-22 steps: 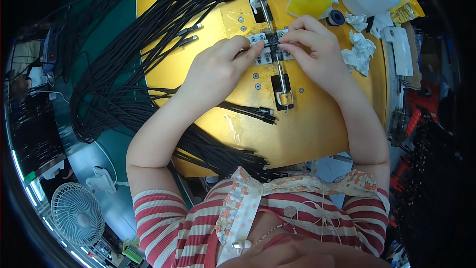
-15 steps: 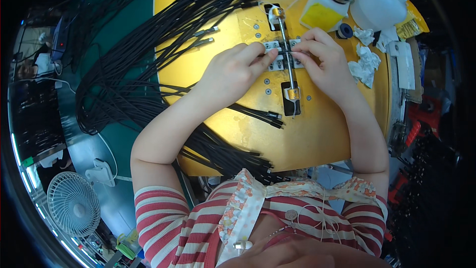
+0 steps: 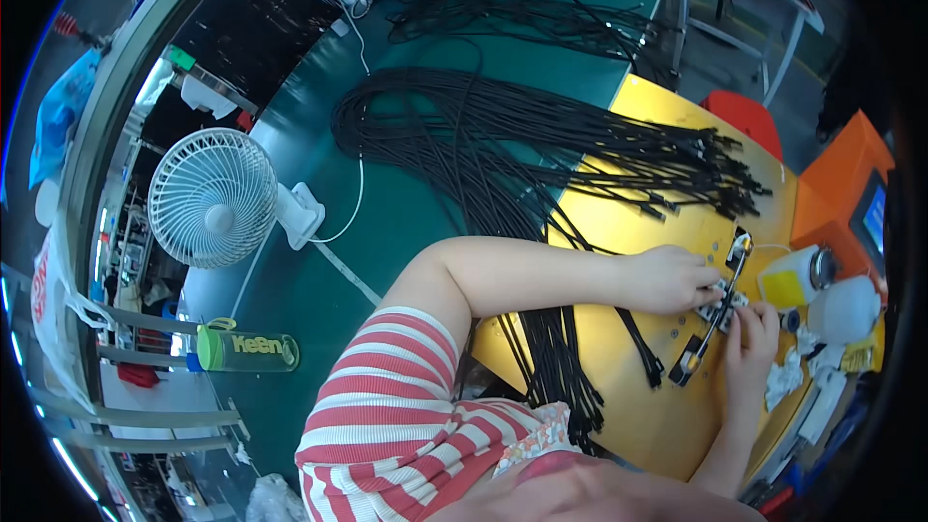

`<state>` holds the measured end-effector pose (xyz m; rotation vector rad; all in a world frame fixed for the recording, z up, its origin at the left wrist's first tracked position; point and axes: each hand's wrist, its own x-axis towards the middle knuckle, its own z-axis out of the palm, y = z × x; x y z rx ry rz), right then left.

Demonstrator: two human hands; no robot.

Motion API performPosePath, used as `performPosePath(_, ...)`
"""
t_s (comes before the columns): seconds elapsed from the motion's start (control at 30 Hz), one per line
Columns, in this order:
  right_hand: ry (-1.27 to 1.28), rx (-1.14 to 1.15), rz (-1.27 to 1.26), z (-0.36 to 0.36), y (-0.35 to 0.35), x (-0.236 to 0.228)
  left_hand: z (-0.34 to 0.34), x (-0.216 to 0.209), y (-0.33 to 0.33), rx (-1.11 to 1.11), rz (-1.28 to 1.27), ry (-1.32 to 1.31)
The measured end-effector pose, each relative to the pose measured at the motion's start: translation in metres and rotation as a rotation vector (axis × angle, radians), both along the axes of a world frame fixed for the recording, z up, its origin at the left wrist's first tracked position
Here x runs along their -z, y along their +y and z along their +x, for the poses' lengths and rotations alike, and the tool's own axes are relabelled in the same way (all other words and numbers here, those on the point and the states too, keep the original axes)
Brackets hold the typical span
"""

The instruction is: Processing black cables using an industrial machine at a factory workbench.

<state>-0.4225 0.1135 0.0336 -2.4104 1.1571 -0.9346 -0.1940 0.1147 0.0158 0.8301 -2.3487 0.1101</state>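
Observation:
On the gold plate (image 3: 633, 420) sits a small jig with a slim metal rod (image 3: 709, 333) across its pale blocks. My left hand (image 3: 672, 278) reaches in from the left, its fingers closed together at the jig's left side. From below, my right hand (image 3: 752, 333) meets the jig's right side with thumb and finger pinched. Whatever lies between the fingertips is too small and hidden to make out. Beside the left forearm, a large bundle of black cables (image 3: 464, 121) lies looped, its plug ends (image 3: 720, 169) resting on the plate. More cable ends (image 3: 570, 367) hang below that forearm.
Right of the jig stand a lidded bottle with a yellow label (image 3: 788, 280), a white plastic bottle (image 3: 843, 311) and an orange machine (image 3: 841, 193). Crumpled tissues (image 3: 783, 377) lie nearby. At left are a white clip fan (image 3: 215, 203) and a green-capped drinking bottle (image 3: 246, 350).
The view has swung left, so the jig and both hands now appear farther right and the fan shows larger. Both hands stay at the jig with fingers closed.

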Motion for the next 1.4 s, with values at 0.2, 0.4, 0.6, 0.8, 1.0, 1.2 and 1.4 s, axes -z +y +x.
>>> performPosePath(0.2, -0.001, -0.048, -0.006, 0.012, -0.002, 0.004, 0.016, 0.000, -0.003, 0.011, 0.042, -0.046)
performPosePath(0.4, 0.022, -0.081, 0.003, 0.011, -0.003, -0.001, 0.019, 0.000, -0.008, 0.019, 0.088, -0.075)
performPosePath(0.6, 0.011, -0.063, 0.019, 0.006, -0.003, 0.000, 0.020, -0.006, -0.009, 0.024, 0.206, -0.079)
performPosePath(0.8, -0.007, -0.021, 0.058, 0.001, -0.002, 0.002, 0.026, -0.040, 0.018, -0.020, 0.727, -0.280)
performPosePath(1.0, -0.001, -0.009, 0.081, 0.002, 0.001, -0.002, 0.014, -0.066, 0.047, 0.463, 1.052, -0.850)
performPosePath(1.2, 0.018, -0.033, 0.008, 0.003, -0.001, -0.001, 0.032, -0.036, 0.022, -0.231, 0.608, -0.496)
performPosePath(1.4, -0.010, -0.033, 0.098, 0.000, 0.001, 0.001, 0.076, -0.034, -0.029, -0.629, 0.337, -0.757)
